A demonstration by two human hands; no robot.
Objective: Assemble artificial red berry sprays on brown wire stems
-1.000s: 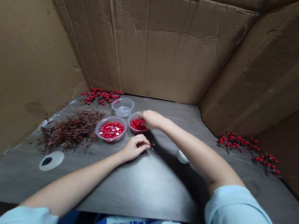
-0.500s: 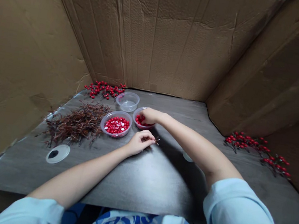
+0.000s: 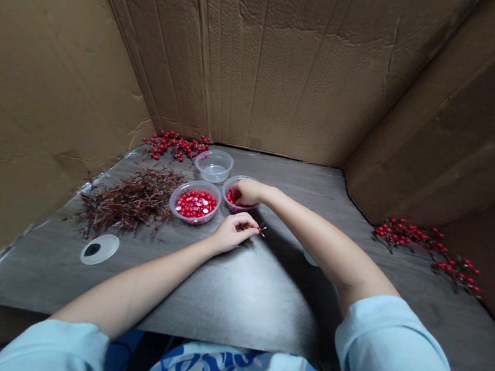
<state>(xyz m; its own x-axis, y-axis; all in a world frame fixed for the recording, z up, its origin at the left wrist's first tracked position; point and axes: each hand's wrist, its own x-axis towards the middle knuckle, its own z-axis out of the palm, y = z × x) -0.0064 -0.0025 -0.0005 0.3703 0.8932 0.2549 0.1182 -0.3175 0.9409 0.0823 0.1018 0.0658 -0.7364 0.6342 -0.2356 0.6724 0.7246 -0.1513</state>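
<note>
The left hand (image 3: 235,233) has its grip pinched, thumb against fingers, on a small twig (image 3: 262,231) whose tips poke out just in front of the near bowls. The twig looks light, thin and springy, likely to bend or snap if squeezed hard, so the best hold would be low on the stem, leaving the tips free. The right hand (image 3: 245,191) dips its bent fingers into the right bowl (image 3: 237,210) of red berries; how tight that grip is, and whether a berry is caught, I cannot tell. The berries look smooth, small and apt to roll, better taken 1 at a time by the fingertips.

The counter (image 3: 239,302) is grey with a wood grain and a bright patch of light near the person. On it, left of the hands, are a second berry bowl (image 3: 192,221), a see-through bowl (image 3: 213,168), a twig pile (image 3: 131,202) and a lid (image 3: 99,249). Berry sprigs (image 3: 428,250) lie far right. Cardboard walls (image 3: 291,80) stand on 3 sides.
</note>
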